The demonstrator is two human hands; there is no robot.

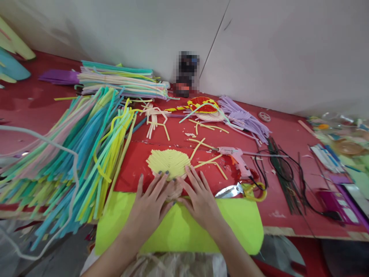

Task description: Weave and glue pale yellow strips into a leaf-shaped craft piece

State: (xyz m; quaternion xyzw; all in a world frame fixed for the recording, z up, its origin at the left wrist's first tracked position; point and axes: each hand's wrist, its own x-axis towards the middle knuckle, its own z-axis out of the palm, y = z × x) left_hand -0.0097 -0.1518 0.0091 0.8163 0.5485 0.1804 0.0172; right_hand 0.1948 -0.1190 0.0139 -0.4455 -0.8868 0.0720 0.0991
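A fan-shaped piece of pale yellow pipe cleaners (pixel 168 161) lies on the red table, its strips laid side by side. My left hand (pixel 152 198) rests on its near left edge, palm down with the fingers spread. On the near right edge, the fingertips of my right hand (pixel 200 194) press lightly, also stretched out. Between my hands shows a pinkish-beige part (pixel 174 189), partly hidden by the fingers. Both wrists pass over a lime-green mat (pixel 178 231) at the table's front. Loose cut yellow pipe cleaners (pixel 220 169) lie to the right of the piece.
A pink hot glue gun (pixel 238 156) and yellow-handled scissors (pixel 230 190) lie right. Pipe-cleaner bundles (pixel 83 134) fill the left, with more stacked behind (pixel 121 82). A red-and-yellow pipe-cleaner piece (pixel 201 104) and purple pipe cleaners (pixel 245 115) lie behind. A black cable (pixel 304 192) crosses the right.
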